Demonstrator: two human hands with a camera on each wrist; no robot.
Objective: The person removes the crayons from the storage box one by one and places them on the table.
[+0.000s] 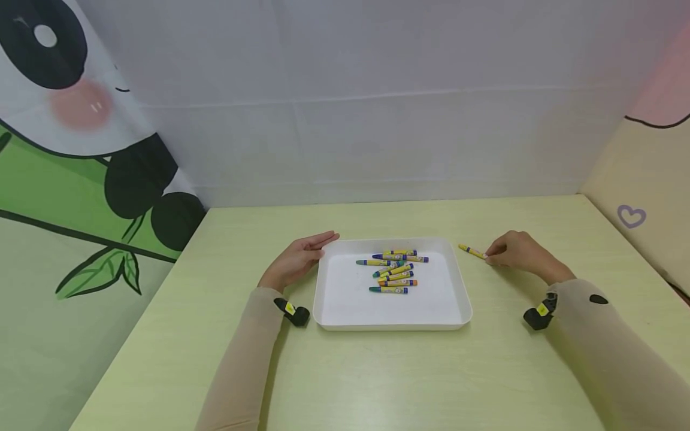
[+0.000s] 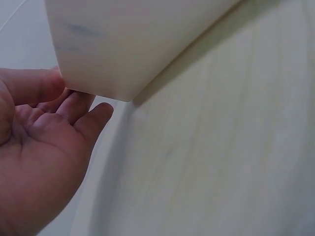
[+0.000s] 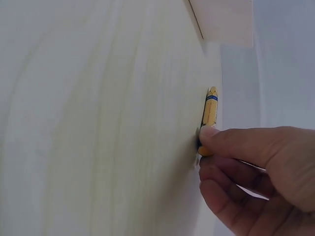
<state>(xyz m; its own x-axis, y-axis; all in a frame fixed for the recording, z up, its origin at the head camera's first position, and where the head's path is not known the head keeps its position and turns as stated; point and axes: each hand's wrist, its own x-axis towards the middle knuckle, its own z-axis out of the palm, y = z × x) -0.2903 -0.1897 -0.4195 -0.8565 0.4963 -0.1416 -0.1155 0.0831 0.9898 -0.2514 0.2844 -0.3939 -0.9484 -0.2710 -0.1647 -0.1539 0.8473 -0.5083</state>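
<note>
Beside white tray [image 1: 339,299], right hand [image 1: 518,251], fingers pinching yellow crayon [image 1: 471,250]; left hand [image 1: 295,258], fingers extended, touching tray corner.

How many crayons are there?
10 that I see: 9 crayons bunched in the tray, 1 crayon pinched in the right hand. Overlaps may hide more.

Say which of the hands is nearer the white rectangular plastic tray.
The left hand, touching the tray at its far-left corner; the right hand pinches a yellow cylindrical crayon right of the tray.
</note>
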